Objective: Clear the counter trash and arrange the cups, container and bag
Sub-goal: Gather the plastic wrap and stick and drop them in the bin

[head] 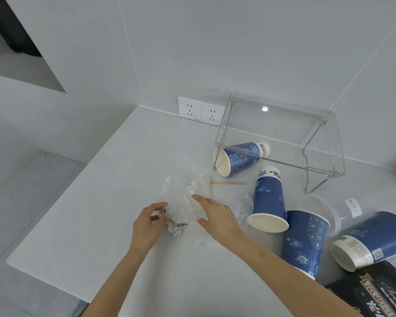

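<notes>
Crumpled clear plastic bag [185, 197] lies on the white counter [114, 175] between both hands, with a small wad of foil-like trash [175, 227] at its near edge. The left hand [146, 225] curls its fingers around the bag's left edge beside that wad, pinching a small scrap, while the right hand [215, 218] lies flat and open on the bag's right side, gripping nothing. Four blue paper cups [269, 200] lie tipped over to the right of the right hand, near a clear plastic container [325, 211] and a wooden stick [228, 183].
</notes>
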Tool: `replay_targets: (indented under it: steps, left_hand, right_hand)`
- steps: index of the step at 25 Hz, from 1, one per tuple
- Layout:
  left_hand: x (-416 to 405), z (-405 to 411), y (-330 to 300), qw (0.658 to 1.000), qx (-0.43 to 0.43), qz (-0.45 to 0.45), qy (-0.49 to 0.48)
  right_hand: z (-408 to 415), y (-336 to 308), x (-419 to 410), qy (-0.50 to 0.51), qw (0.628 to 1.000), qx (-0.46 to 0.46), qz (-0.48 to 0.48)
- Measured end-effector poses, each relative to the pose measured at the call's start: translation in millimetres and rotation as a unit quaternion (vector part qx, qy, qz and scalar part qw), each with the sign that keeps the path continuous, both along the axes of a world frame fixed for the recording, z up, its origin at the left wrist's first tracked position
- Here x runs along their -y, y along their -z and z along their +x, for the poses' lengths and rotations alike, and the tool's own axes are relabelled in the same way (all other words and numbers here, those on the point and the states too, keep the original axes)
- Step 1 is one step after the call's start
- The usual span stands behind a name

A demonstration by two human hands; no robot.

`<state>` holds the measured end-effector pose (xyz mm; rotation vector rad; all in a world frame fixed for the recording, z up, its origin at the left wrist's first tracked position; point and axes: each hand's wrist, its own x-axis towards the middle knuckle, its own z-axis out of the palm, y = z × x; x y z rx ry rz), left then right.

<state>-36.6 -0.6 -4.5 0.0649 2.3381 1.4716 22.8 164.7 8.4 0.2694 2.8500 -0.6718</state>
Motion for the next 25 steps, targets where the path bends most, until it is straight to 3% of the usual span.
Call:
replay_targets:
  steps: [6,12,16,19,25]
  left_hand:
    - [-18,2,-7,0.996,0.084,-0.001,0.03]
    - [-19,-11,-10,0.998,0.057,-0.035,0.006]
    - [-9,-21,-12,0.998,0.051,-0.036,-0.003]
    - [-2,-26,-11,0.998,0.035,-0.046,-0.004]
    - [10,-36,-3,0.997,0.033,-0.066,-0.009]
  right_hand:
    - [0,4,13,-0.004,0.999,-0.018,-0.048]
    - [-3,4,6,-0.01,0.991,0.009,-0.131]
    - [-20,0,-18,0.079,0.986,-0.038,-0.141]
    - [-38,-1,-35,0.084,0.994,-0.014,-0.065]
    - [-70,10,-39,-0.019,0.987,0.054,0.15]
